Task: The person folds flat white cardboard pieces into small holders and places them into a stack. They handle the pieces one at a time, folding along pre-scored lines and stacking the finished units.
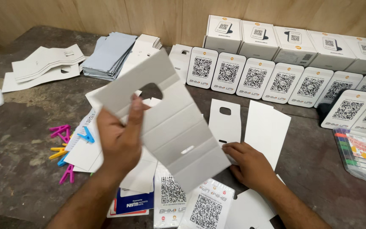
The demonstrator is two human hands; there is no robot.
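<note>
My left hand (121,138) holds up a long white creased card sheet (170,123) with a rounded cut-out near its top, thumb at the cut-out's edge. The sheet tilts from upper left to lower right above the dark table (18,169). My right hand (248,163) lies palm down on the table, fingers resting on the lower end of a flat white card piece (225,121) with a small cut-out. Beside it lies another plain white card (267,129). Below the held sheet lie white printed cards with square code patterns (204,208).
A row of white code stands (255,78) leans before white boxes (295,44) at the back. Stacks of white and pale blue card sheets (109,53) lie at back left. Coloured plastic clips (64,146) sit at the left, a clear marker case (363,154) at the right.
</note>
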